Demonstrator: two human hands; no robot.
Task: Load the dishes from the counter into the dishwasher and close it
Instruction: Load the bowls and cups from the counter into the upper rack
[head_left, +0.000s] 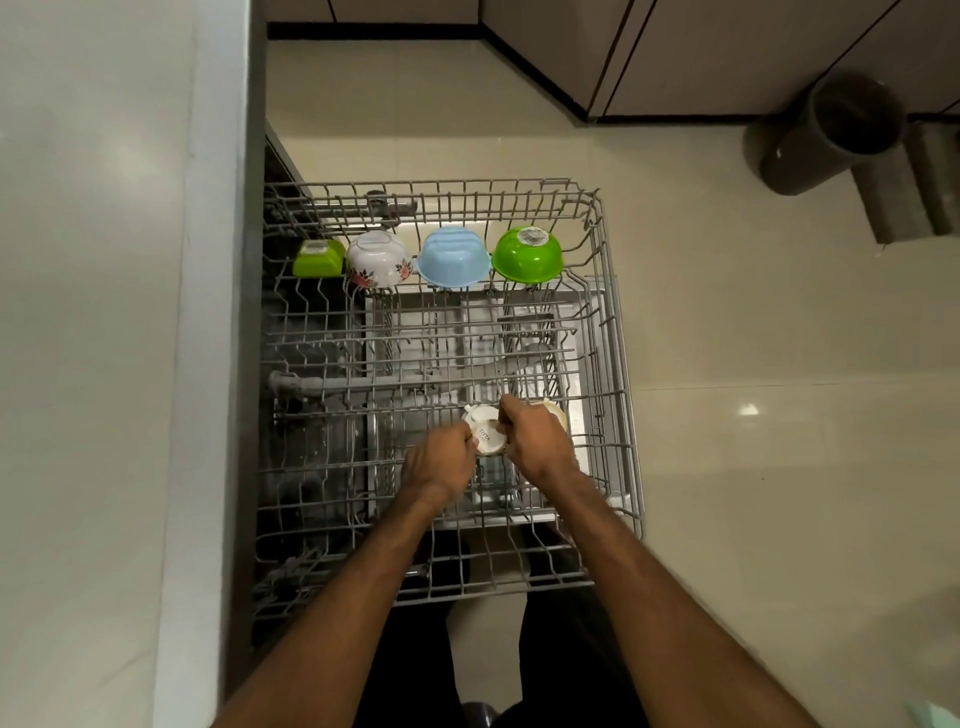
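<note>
Seen from above, a grey wire dishwasher rack (608, 332) is pulled out over a cream tiled floor (753, 322). Along its far row sit four upturned bowls: a square lime bowl (318, 258), a floral white bowl (378, 260), a pale blue bowl (454, 258) and a round green bowl (527, 255). Nearer, the left hand (439, 462) and right hand (535, 441) both grip a white cup (487, 428) above the rack. A cream dish (556, 413) shows just behind the right hand. A dark cylindrical bin (826, 135) stands well apart by the cabinets (727, 47).
</note>
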